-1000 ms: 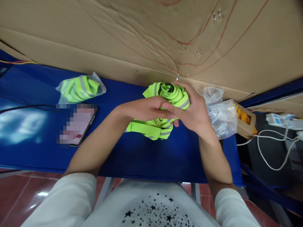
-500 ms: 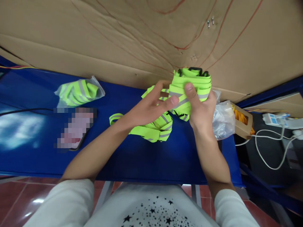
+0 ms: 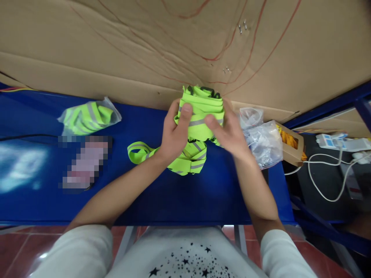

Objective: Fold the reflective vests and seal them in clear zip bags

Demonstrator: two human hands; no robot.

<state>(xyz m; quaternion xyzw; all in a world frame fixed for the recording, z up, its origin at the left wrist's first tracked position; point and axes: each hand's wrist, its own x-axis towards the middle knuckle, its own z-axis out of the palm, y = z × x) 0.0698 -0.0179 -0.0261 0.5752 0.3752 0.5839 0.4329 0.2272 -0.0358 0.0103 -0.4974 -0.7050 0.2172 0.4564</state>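
Observation:
Between my two hands is a folded bundle of neon-yellow reflective strap [image 3: 199,112], with grey stripes and black buckles along its top. My left hand [image 3: 176,131] grips its left side, thumb pressed on the front. My right hand [image 3: 227,129] wraps the right side, its thumb also on the front; the fingers of both are hidden behind the bundle. Below, on the blue table [image 3: 174,200], lies a second heap of the same strap [image 3: 193,162], with a loop curling out to the left. My left wrist partly covers that heap.
To the left lie a clear bag with yellow strap inside [image 3: 89,117] and a blurred-out phone [image 3: 87,162]. At the right are clear plastic bags [image 3: 265,143], a cardboard box with orange contents [image 3: 292,143] and a white power strip with cables [image 3: 344,143]. A cardboard wall [image 3: 130,38] stands behind.
The folded strap bundle has moved left. My left hand, earlier with fingers apart at its edge, now grips its left side. The camera view has shifted slightly.

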